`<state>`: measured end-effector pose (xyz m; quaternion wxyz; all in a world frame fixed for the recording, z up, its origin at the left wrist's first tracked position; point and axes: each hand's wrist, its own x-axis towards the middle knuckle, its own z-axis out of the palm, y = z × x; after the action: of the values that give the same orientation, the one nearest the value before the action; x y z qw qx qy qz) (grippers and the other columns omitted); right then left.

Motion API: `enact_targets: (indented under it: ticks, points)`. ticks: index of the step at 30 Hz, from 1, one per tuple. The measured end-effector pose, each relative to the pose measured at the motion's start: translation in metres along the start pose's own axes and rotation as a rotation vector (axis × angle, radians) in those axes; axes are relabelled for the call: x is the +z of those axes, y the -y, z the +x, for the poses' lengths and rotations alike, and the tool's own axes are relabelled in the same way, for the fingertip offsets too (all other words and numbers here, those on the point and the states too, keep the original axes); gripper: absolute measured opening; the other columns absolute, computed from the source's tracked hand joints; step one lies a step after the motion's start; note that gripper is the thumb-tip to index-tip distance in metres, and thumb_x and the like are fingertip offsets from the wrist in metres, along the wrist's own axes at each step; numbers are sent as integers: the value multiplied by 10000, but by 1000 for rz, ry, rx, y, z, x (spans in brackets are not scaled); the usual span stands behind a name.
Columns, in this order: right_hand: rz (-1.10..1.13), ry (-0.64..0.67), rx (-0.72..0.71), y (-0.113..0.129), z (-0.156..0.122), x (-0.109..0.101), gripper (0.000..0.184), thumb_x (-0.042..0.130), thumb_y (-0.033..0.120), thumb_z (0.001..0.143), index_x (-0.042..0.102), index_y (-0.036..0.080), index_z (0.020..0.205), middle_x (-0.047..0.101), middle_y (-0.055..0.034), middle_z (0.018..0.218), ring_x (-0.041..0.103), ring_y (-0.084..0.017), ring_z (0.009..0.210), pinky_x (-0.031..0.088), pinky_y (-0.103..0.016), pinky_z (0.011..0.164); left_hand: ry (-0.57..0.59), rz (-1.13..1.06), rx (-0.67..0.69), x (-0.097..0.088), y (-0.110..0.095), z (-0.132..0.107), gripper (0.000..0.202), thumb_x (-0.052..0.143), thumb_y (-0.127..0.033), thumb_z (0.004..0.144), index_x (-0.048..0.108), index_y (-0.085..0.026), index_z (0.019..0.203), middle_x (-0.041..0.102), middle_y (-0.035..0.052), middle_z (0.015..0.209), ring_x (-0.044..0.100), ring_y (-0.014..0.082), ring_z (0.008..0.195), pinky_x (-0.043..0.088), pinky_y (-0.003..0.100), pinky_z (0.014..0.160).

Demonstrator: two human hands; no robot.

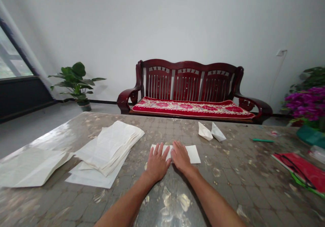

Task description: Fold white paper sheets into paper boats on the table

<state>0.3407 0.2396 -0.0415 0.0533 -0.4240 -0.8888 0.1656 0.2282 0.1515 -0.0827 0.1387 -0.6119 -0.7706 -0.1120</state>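
A white piece of folded paper [193,154] lies flat on the table, with its right end showing past my hands. My left hand [157,162] rests on its left part, palm down and fingers spread. Beside it my right hand [180,156] presses down near the middle of the paper, fingers stretched forward and close together. Part of the paper is hidden under both hands. Beyond them, to the right, stand two small folded paper shapes, a cream one [205,131] and a white one [217,132].
A stack of white sheets [111,145] lies left of my hands, with another pile of paper [30,167] farther left. On the right are a green pen [263,140], a red book [304,171] with glasses on it, and purple flowers [307,101]. A wooden bench [188,78] stands behind the table.
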Motion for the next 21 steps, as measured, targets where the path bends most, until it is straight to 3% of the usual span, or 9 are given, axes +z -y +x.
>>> enact_targets:
  ticks: [5, 12, 21]
  points:
    - [-81, -28, -65, -4, -1, 8, 602, 266, 366, 994, 295, 112, 1538, 240, -95, 1612, 168, -237, 1500, 115, -435, 1215, 6, -14, -4, 0, 3, 0, 464, 485, -406, 962, 515, -309, 1415, 479, 108, 1496, 430, 308, 1386, 363, 521, 1118]
    - [-163, -74, -8, -42, -7, 2, 608, 280, 378, 984, 311, 119, 1534, 231, -105, 1614, 176, -251, 1498, 113, -456, 1212, 22, -27, -55, -2, 19, 3, 472, 492, -329, 953, 519, -271, 1421, 460, 142, 1503, 422, 338, 1390, 365, 530, 1110]
    - [-211, -77, 41, -91, -20, -14, 620, 292, 391, 981, 311, 108, 1531, 241, -130, 1608, 192, -251, 1494, 135, -472, 1206, 19, -24, -64, -1, 33, 5, 471, 482, -354, 950, 537, -256, 1408, 461, 150, 1500, 420, 345, 1390, 345, 538, 1115]
